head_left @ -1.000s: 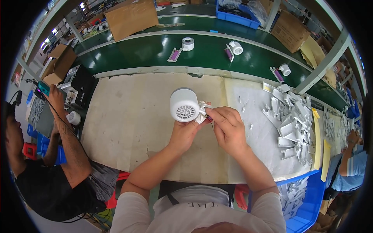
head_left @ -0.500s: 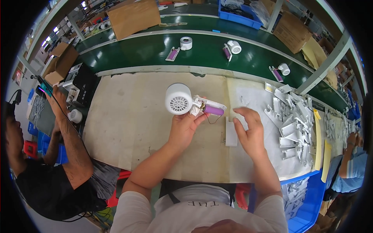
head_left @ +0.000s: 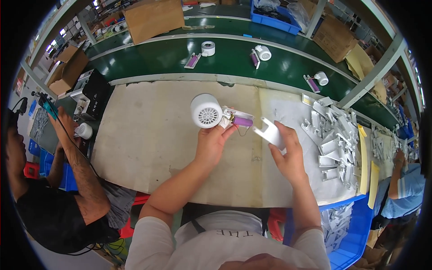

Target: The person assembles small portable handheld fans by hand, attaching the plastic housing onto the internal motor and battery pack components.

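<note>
My left hand [head_left: 211,145] is closed round the white handle of a small fan unit [head_left: 206,110], whose round slotted head stands to the left. Its handle shell lies open to the right and shows a purple cylindrical battery [head_left: 243,121] with a thin wire looping below. In my right hand [head_left: 290,155], pinched between thumb and fingers, is a white plastic handle cover [head_left: 271,134] with two prongs at its left end. The cover is tilted just right of the battery, apart from it. Both hands are above the worktable [head_left: 148,135].
Several white plastic covers [head_left: 335,139] lie heaped at the right, above a blue bin [head_left: 357,234] of more parts. Beyond the table runs a green conveyor [head_left: 148,58] with three similar units. A co-worker [head_left: 58,198] works at the left, beside a black machine [head_left: 92,96].
My right hand, empty before, now holds the white cover that lay on the table below it. My left hand still holds the fan unit. The conveyor's units have shifted slightly left.
</note>
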Demonstrator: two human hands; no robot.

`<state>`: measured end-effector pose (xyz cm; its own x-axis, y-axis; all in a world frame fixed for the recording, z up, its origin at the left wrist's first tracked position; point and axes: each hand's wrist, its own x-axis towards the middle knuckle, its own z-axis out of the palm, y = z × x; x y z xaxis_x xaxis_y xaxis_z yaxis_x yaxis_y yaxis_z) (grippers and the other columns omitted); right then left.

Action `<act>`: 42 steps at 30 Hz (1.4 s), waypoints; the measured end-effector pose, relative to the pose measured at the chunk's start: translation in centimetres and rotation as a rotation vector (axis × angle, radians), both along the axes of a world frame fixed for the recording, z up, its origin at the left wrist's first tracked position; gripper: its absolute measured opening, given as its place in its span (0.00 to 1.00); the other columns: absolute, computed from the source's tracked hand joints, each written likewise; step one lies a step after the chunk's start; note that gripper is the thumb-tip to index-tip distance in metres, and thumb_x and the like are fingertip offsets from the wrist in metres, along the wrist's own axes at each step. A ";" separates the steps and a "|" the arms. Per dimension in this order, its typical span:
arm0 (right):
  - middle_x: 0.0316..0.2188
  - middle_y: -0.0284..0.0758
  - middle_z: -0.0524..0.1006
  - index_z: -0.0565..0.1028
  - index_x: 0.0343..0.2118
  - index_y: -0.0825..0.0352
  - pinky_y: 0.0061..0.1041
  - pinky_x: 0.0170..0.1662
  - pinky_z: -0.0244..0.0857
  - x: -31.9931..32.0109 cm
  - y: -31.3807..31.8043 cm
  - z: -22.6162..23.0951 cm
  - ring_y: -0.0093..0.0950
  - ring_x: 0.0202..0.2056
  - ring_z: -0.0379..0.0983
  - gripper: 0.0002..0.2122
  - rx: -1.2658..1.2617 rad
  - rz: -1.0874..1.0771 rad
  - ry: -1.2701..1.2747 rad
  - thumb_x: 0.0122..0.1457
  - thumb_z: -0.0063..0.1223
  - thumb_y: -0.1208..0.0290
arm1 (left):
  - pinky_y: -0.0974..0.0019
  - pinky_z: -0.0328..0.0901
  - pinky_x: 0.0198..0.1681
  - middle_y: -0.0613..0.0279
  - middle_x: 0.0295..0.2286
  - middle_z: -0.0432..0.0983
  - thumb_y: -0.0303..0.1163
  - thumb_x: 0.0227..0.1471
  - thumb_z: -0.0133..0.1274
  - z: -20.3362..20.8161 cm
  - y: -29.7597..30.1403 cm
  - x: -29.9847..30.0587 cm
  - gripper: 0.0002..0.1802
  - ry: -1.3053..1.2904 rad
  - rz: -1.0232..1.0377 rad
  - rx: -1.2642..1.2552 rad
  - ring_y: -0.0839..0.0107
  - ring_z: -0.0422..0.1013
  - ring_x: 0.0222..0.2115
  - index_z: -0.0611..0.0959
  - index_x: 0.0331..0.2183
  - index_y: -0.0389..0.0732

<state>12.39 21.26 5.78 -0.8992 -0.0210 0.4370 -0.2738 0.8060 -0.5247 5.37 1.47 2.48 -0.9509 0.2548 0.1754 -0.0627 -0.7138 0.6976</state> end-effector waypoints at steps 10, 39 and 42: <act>0.45 0.41 0.69 0.67 0.48 0.66 0.36 0.48 0.61 -1.8 -5.4 1.6 0.41 0.45 0.66 0.27 0.200 0.189 0.347 0.39 0.56 0.81 | 0.59 0.58 0.52 0.53 0.49 0.63 0.27 0.52 0.42 -0.2 -0.2 0.2 0.21 -0.028 0.048 0.051 0.63 0.62 0.50 0.65 0.49 0.36; 0.24 0.30 0.70 0.70 0.29 0.68 0.19 0.28 0.59 -3.2 -6.7 0.4 0.18 0.26 0.63 0.13 -0.895 0.257 -0.305 0.54 0.52 0.61 | 0.58 0.61 0.49 0.51 0.40 0.71 0.22 0.48 0.49 3.1 -1.3 0.8 0.18 0.128 0.229 0.161 0.57 0.68 0.43 0.70 0.44 0.33; 0.20 0.33 0.68 0.68 0.22 0.69 0.21 0.26 0.58 -3.9 -7.1 1.4 0.21 0.23 0.64 0.14 -0.608 0.293 -0.053 0.53 0.53 0.62 | 0.57 0.62 0.49 0.50 0.40 0.71 0.24 0.48 0.50 4.6 -1.9 0.8 0.19 0.090 0.220 0.234 0.57 0.69 0.43 0.71 0.44 0.33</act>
